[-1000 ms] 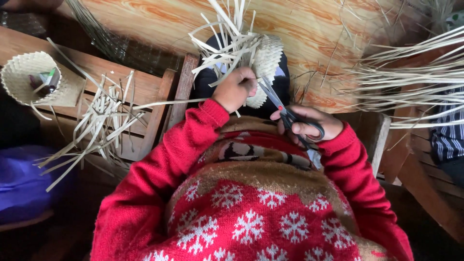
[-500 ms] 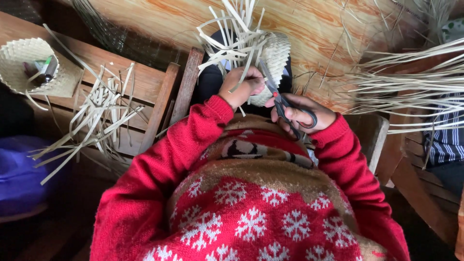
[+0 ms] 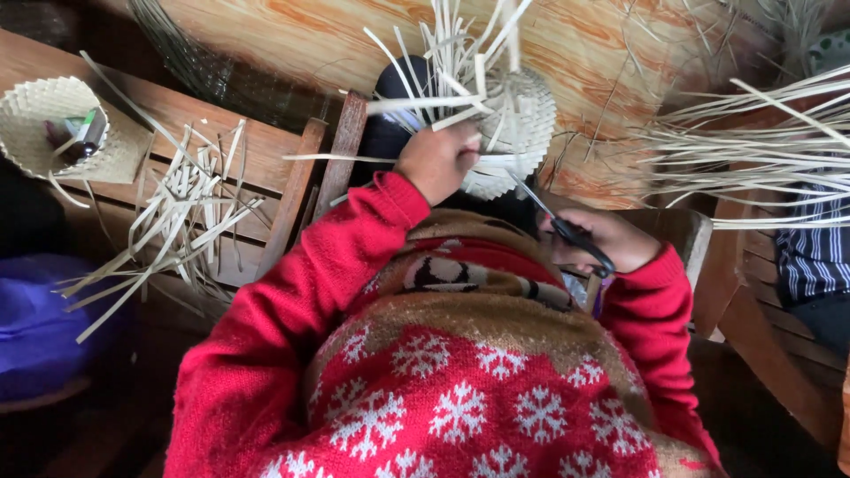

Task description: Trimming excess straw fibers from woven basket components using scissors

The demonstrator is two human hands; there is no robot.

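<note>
From my remote seat, I see the left hand [image 3: 436,159] clenched on the rim of a half-woven basket [image 3: 518,124], gripping it among the loose strip ends [image 3: 452,62] that fan upward. The right hand [image 3: 606,239] is closed through the black handles of a pair of scissors [image 3: 553,221], blades pointing up and touching the basket's lower edge, just right of the left grip. I judge the step in hand to be trimming the stray ends; the next move calls for the blades to be set squarely on one strip while the left grip steadies the weave. Beyond the red sleeves, cut strips [image 3: 177,212] lie scattered on the wooden slatted desk [image 3: 266,150], a small finished basket [image 3: 53,124] sits at far left, and a bundle of long strips [image 3: 753,150] lies at right.
</note>
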